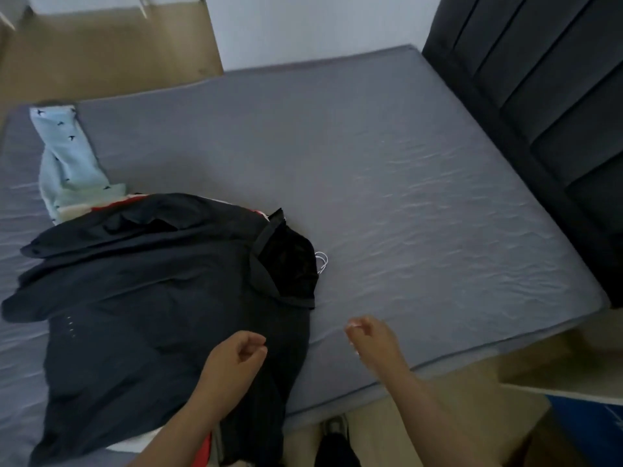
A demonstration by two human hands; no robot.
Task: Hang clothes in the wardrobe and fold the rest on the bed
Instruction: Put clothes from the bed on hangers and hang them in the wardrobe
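Observation:
A heap of clothes lies on the left half of the grey bed (404, 183). On top is a large dark navy garment (141, 305) spread over the pile, with a black piece (290, 264) at its right end and a white cord beside it. A light blue patterned garment (67, 163) sticks out behind the heap. Red and white cloth shows under the dark garment. My left hand (236, 355) hovers over the navy garment's near right part, fingers loosely curled, holding nothing. My right hand (371, 335) hangs over the bare sheet, fingers loosely curled and empty.
A dark padded headboard (539, 96) runs along the right side of the bed. Brown floor (101, 55) lies beyond the far left edge, a white wall behind. A shoe (333, 426) and a blue thing (590, 429) sit on the floor near me.

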